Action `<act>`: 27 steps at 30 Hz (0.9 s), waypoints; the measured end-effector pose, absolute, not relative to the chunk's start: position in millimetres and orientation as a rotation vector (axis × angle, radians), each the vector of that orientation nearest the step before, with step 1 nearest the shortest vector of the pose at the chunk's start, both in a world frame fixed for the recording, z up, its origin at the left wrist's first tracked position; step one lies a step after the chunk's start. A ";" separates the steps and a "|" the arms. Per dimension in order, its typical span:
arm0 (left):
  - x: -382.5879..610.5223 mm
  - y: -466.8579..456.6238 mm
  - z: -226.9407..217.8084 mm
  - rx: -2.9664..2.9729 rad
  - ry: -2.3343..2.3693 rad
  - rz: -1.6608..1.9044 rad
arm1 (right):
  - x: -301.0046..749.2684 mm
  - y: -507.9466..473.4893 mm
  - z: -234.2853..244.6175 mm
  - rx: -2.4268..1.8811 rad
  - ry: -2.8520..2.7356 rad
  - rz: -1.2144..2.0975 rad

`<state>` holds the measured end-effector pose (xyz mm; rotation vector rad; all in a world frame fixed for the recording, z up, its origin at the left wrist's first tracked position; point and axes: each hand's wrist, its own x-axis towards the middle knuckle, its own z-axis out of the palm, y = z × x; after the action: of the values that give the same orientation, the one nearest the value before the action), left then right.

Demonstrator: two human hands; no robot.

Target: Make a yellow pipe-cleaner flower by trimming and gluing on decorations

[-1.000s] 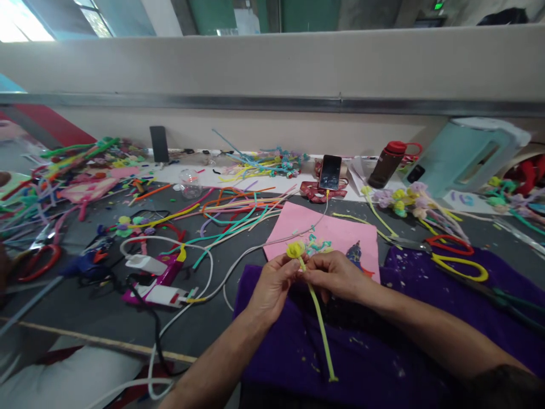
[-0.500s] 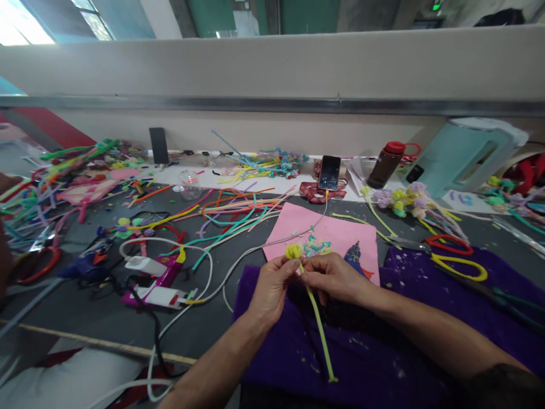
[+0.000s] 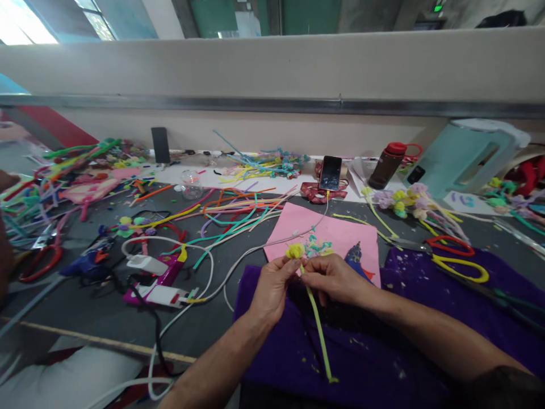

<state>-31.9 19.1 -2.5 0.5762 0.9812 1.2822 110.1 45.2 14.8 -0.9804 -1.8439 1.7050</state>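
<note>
A yellow pipe-cleaner flower [image 3: 295,250] with a long yellow-green stem [image 3: 319,332] is between my two hands. My left hand [image 3: 276,282] pinches it just under the bloom. Close beside it, my right hand [image 3: 330,276] has its thumb and finger closed on the top of the stem. The stem's lower end hangs down over a purple cloth [image 3: 281,352]. Behind my hands lies a pink sheet [image 3: 289,224] with teal and yellow scraps [image 3: 317,245] on it. Just past my right hand, a blue glue gun [image 3: 354,258] is partly hidden.
Red- and yellow-handled scissors [image 3: 460,267] lie at right, near finished flowers [image 3: 400,201]. A white cable [image 3: 238,267] runs from the power strip [image 3: 164,278] to a phone [image 3: 330,173]. Loose pipe cleaners [image 3: 238,210] cover the middle. Another person's hand [image 3: 5,182] shows at far left.
Both hands keep almost the same pose around the flower. The whole view has shifted very slightly.
</note>
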 end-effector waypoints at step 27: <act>-35.3 20.1 -1.6 0.645 0.929 1.211 | 110.5 46.9 19.9 -1.000 -1.845 1.747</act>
<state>-35.3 20.1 -1.6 0.6454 0.9295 1.2110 110.5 46.9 19.9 -0.9995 -1.8451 1.7468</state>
